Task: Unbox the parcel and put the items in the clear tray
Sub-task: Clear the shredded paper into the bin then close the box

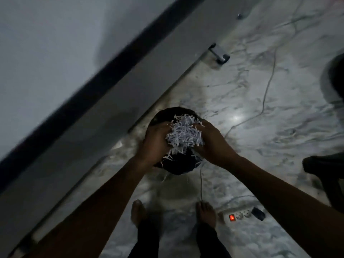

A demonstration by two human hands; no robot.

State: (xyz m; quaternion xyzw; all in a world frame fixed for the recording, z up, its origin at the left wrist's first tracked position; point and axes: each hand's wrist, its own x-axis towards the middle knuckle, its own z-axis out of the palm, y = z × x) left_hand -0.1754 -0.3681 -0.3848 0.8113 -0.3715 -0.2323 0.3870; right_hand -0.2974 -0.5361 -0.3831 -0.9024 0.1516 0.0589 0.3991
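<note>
Head view, dim and looking straight down: a standing person's left hand and right hand cup a loose clump of white shredded paper between them. The fingers curl in around its sides, directly above a dark round bin on a marbled floor. A few strips dangle below the clump. Bare feet and a power strip with a lit red switch lie nearer the viewer. Neither parcel nor clear tray is visible. The paper is probably packing filler: very light, soft, springy and prone to shedding. It seems best gathered from both sides and beneath, squeezed gently.
</note>
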